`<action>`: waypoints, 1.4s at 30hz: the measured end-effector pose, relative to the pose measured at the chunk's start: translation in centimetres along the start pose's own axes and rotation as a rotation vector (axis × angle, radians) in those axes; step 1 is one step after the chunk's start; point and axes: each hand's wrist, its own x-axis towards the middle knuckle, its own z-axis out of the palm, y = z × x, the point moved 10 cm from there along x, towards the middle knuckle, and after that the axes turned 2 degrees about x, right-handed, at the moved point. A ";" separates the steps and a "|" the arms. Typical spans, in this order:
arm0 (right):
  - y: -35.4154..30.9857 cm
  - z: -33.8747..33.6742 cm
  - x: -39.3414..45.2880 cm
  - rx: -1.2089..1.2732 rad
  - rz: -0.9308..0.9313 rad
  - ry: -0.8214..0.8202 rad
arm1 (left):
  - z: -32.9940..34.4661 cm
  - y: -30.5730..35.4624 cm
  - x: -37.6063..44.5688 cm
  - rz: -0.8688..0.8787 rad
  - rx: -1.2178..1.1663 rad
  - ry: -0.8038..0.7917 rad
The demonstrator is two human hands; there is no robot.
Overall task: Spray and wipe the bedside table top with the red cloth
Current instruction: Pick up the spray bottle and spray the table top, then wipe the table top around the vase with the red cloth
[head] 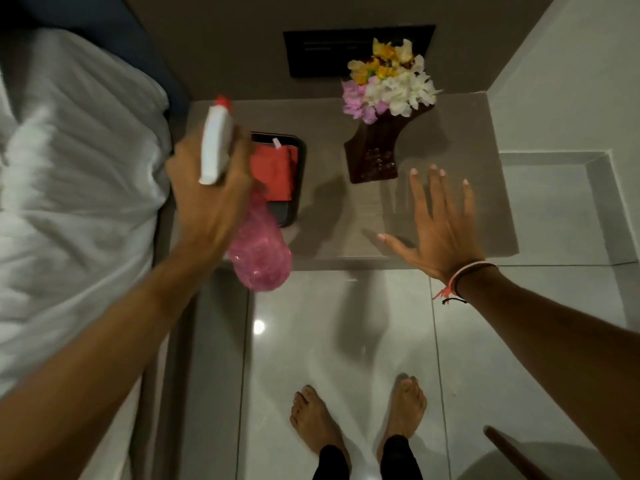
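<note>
My left hand point(207, 188) grips a spray bottle point(258, 254) with a pink body and a white trigger head with a red nozzle, held tilted above the left part of the grey bedside table top point(460, 140). The red cloth point(273, 171) lies folded in a black tray point(300, 157) on the table, partly hidden behind my left hand. My right hand point(440, 226) hovers over the table's front right part, fingers spread, holding nothing.
A dark brown vase point(375, 154) with white, pink and yellow flowers stands at the table's back middle. A bed with white linen point(69, 185) borders the table on the left. A dark wall panel point(322, 50) sits behind. My bare feet stand on glossy floor tiles point(311, 323).
</note>
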 end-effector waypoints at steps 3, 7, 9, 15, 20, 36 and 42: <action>-0.6 0.5 0.5 0.012 0.045 -0.026 | -4.2 -0.7 3.3 -0.007 -0.077 0.151; -0.9 1.1 1.0 -0.005 0.074 -0.034 | -4.8 -2.8 6.9 0.036 -0.136 0.187; -1.3 1.3 1.5 -0.007 0.059 -0.027 | -4.1 -4.1 8.3 0.044 -0.097 0.190; -6.6 1.4 4.3 0.038 -0.143 0.099 | -2.9 -8.5 10.3 0.073 0.006 0.143; -12.6 0.6 7.3 0.062 -0.236 0.160 | -3.3 -11.1 10.4 0.093 0.014 0.142; -25.1 2.4 15.0 -0.144 -0.271 -0.137 | -5.4 -18.6 6.0 0.171 1.060 -0.239; -26.9 1.2 16.8 -0.134 -0.254 -0.041 | -5.8 -20.2 3.1 0.147 1.125 -0.254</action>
